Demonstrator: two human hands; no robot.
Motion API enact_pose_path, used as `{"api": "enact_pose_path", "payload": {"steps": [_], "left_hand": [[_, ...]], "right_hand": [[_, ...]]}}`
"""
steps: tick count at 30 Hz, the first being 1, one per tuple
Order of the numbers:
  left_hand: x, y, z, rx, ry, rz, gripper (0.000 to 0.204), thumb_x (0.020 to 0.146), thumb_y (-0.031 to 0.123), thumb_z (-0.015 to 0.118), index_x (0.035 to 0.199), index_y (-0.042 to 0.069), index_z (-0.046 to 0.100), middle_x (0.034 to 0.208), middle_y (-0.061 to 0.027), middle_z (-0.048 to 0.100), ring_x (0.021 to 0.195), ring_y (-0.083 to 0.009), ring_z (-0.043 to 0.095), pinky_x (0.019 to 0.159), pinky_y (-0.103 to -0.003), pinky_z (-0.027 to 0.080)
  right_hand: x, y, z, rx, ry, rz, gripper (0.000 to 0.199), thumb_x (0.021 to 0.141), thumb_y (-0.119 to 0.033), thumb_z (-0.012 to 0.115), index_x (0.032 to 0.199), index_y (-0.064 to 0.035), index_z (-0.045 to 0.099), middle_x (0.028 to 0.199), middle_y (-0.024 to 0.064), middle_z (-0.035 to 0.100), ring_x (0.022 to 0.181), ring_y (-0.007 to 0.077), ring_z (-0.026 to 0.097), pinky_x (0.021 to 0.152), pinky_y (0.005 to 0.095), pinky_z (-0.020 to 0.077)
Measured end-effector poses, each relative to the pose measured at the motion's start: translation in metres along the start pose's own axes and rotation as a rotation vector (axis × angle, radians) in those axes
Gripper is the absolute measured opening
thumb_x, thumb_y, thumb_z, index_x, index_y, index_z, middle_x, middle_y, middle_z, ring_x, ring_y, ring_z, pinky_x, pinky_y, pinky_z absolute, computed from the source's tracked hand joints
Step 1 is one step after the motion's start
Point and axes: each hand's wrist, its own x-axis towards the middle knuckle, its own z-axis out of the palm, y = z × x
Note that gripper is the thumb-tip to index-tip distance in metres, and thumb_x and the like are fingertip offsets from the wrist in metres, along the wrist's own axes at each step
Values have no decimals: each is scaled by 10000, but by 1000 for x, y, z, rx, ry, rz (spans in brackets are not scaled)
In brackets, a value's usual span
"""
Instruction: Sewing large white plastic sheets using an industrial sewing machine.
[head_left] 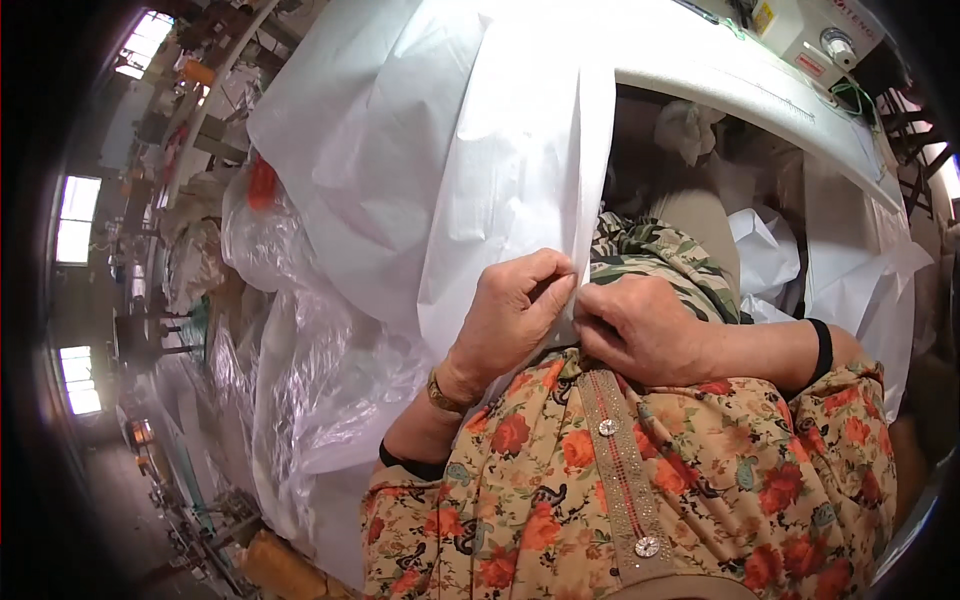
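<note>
A large white sheet of thin fabric hangs from the work table down toward my lap. At its lower right edge, my left hand is closed in a pinch, thumb and forefinger at the folded border. Just to the right, my right hand is also closed, its fingertips on the same edge and its other fingers curled under. The two hands almost touch in front of my waist. Whatever lies between the fingertips besides the sheet's edge is too small to make out.
A white table edge curves across the upper right, with a sewing machine on it. Crumpled clear plastic heaps at my left. More white fabric hangs below the table. Windows and machines line the far left.
</note>
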Motion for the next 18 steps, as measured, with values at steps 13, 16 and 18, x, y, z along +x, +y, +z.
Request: {"api": "enact_pose_path", "payload": {"steps": [13, 16, 18], "left_hand": [[-4, -13, -2, -335, 80, -235, 171, 941, 110, 589, 802, 20, 544, 732, 69, 457, 677, -24, 398, 565, -216, 347], [-2, -3, -19, -216, 157, -225, 160, 926, 67, 598, 788, 20, 533, 706, 78, 442, 650, -3, 378, 547, -189, 316], [-8, 3, -39, -38, 250, -149, 92, 913, 36, 603, 830, 5, 579, 702, 70, 485, 625, -6, 406, 532, -185, 329]], "right_hand": [[29, 3, -5, -132, -200, -191, 246, 857, -226, 582, 756, -3, 559, 659, 180, 605, 611, 353, 629, 572, 443, 500], [33, 26, -19, 85, 80, -182, 258, 857, -236, 626, 792, 3, 556, 691, 173, 597, 623, 318, 610, 597, 395, 499], [49, 58, -25, 456, 475, 81, 256, 867, -221, 655, 924, 5, 551, 785, 144, 597, 749, 211, 591, 668, 332, 484]]}}
